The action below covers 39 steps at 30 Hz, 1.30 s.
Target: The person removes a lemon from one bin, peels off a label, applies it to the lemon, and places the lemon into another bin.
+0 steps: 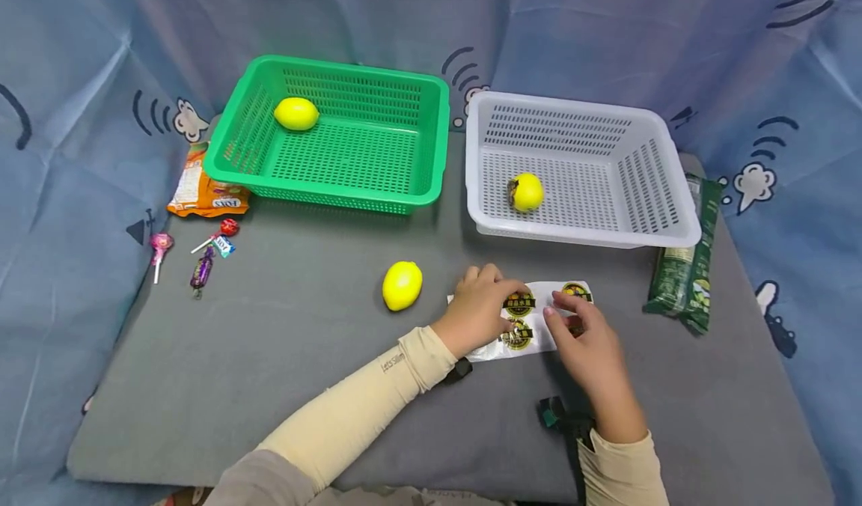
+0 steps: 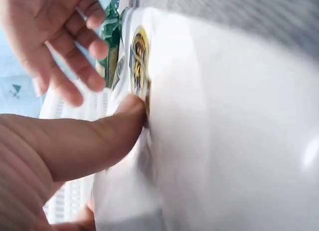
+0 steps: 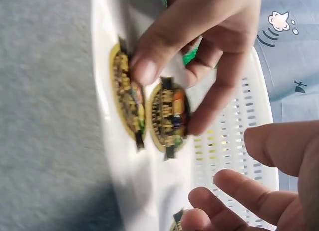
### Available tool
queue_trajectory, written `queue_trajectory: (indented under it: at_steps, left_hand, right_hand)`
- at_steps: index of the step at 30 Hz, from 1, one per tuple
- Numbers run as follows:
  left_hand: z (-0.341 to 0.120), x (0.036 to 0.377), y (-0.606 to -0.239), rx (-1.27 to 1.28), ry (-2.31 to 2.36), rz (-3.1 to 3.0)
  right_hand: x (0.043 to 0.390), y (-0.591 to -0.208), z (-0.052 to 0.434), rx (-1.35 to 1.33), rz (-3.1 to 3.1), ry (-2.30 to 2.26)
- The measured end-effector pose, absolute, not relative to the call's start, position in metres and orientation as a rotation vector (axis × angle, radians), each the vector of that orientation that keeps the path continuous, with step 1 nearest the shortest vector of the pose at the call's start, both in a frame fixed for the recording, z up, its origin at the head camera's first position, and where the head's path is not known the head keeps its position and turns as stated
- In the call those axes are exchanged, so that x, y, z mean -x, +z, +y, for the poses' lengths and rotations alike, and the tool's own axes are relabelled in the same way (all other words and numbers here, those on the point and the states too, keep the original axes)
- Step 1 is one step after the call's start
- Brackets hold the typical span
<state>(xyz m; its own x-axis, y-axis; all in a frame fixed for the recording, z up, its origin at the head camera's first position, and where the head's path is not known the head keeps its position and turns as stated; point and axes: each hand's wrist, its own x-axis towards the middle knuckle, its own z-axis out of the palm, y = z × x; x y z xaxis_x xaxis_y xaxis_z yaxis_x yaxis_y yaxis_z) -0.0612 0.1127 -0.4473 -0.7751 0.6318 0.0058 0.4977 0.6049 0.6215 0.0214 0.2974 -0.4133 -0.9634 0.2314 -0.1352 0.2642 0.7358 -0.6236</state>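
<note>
A white sheet of round black-and-gold stickers (image 1: 486, 352) lies on the grey table. My left hand (image 1: 474, 308) rests over its left part. The left thumb (image 3: 149, 66) touches the sheet at a sticker (image 3: 124, 91), and the index finger comes down on the far side of a second sticker (image 3: 168, 118); finger and thumb stay apart. My right hand (image 1: 592, 349) hovers over the sheet's right part, fingers loosely bent and apart, with nothing visible in its grasp. A yellow lemon (image 1: 402, 286) lies left of the left hand.
At the back stand a green basket (image 1: 323, 199) with a lemon (image 1: 296, 114) and a white basket (image 1: 579, 233) with a yellow persimmon-like fruit (image 1: 527, 192). A green packet (image 1: 687, 274) lies at right. An orange snack bag (image 1: 205, 191), lollipops (image 1: 160, 244) and a purple-wrapped candy (image 1: 203, 270) lie at left.
</note>
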Motion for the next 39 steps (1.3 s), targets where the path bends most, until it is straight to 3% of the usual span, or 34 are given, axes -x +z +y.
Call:
queue_trajectory:
  at_steps: [11, 20, 34, 39]
  left_hand:
    - [0.085, 0.058, -0.447, -0.815, 1.643, 2.014]
    - [0.077, 0.057, -0.443, -0.876, 1.714, 2.006]
    - [0.081, 0.067, -0.437, -0.803, 1.745, 2.060]
    - [0.079, 0.065, -0.433, -0.853, 1.630, 2.254]
  right_hand:
    - [-0.021, -0.417, 0.274, -0.301, 2.988, -1.060]
    - [-0.014, -0.407, 0.264, -0.460, 3.123, -1.285]
    - [-0.023, -0.391, 0.277, -0.841, 2.955, -2.183]
    - [-0.021, -0.383, 0.284, -1.039, 2.674, -2.794]
